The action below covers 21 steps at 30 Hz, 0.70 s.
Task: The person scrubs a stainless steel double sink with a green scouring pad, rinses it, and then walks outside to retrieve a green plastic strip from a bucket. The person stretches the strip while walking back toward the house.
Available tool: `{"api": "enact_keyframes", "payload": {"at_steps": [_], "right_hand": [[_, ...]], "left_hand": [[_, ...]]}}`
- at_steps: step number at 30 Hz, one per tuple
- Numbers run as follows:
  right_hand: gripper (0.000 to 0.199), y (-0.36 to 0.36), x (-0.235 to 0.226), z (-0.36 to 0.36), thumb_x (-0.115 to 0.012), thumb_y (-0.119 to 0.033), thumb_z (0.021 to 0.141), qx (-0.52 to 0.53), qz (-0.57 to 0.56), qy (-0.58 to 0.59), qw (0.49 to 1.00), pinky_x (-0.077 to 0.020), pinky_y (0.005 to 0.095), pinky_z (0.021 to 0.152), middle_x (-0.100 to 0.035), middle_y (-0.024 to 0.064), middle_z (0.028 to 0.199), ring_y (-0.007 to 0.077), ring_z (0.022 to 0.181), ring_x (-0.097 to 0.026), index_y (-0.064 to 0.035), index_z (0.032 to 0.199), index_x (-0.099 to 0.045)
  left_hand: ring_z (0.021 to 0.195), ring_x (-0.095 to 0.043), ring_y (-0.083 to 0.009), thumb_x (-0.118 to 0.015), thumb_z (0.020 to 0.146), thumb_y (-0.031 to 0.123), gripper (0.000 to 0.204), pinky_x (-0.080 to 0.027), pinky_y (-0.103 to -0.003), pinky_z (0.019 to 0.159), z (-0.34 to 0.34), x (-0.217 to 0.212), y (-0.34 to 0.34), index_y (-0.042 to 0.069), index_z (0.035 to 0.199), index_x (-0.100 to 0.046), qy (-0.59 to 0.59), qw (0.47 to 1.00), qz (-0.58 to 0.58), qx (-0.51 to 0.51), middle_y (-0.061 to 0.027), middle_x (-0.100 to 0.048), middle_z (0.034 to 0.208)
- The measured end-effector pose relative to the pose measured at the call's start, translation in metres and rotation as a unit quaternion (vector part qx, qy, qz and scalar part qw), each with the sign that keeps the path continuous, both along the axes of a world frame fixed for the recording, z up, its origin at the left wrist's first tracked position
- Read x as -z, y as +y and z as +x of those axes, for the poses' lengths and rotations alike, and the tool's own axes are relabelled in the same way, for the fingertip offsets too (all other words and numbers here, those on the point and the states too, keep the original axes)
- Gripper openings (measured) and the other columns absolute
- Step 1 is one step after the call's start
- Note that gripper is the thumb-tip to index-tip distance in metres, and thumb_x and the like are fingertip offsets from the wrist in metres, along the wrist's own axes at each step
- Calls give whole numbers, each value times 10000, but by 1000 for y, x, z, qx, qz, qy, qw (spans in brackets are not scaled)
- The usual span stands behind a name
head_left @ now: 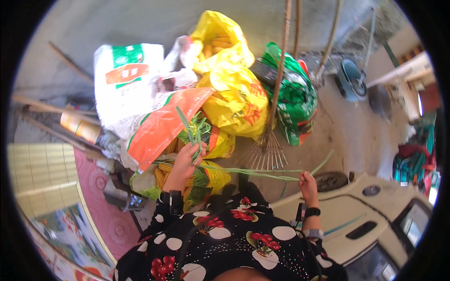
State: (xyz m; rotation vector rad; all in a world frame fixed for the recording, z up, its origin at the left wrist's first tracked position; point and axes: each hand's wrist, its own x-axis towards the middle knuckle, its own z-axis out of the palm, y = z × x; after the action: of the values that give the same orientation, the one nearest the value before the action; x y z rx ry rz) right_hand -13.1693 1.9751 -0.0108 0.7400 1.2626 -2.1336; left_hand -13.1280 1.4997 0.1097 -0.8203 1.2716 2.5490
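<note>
Green plastic twine (262, 173) stretches between my two hands in front of my body. My left hand (188, 158) is closed round a bunch of it, and a frayed green tangle sticks up above the fingers. Off to the right, my right hand (307, 185) pinches the other stretch of strands, with a loose end rising past it. Below and beside my left hand, an open yellow and green sack (218, 180) shows corn cobs (164, 174) inside. Just beyond that hand lies a white and orange sack (161, 124).
Yellow sacks (239, 96), one with cobs, a white sack (123, 89) and a green sack (300, 100) stand by the wall. A rake (268, 145) leans among them. To the right are a pale vehicle (347, 210) and a blue bucket (351, 79); wooden poles (56, 110) lie left.
</note>
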Motion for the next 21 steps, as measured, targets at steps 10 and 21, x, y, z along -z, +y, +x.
{"api": "enact_keyframes", "payload": {"at_steps": [10, 21], "right_hand": [[72, -6, -3, 29, -558, -147, 877, -31, -32, 15, 999, -377, 202, 588, -525, -42, 822, 61, 710, -479, -94, 924, -545], [230, -17, -39, 60, -601, -122, 837, -69, 48, 0, 996, -442, 218, 686, -547, -1, 850, 90, 763, -521, -49, 1049, -551]], "left_hand": [[594, -479, -66, -505, 892, 195, 191, -331, -175, 446, 0, 15, -23, 22, 957, -553, 7, 997, -52, -49, -39, -554, 761], [450, -369, -70, -488, 904, 192, 224, -277, -187, 399, 7, 51, -57, 0, 1013, -526, 50, 998, -43, -14, -50, -526, 766]]}}
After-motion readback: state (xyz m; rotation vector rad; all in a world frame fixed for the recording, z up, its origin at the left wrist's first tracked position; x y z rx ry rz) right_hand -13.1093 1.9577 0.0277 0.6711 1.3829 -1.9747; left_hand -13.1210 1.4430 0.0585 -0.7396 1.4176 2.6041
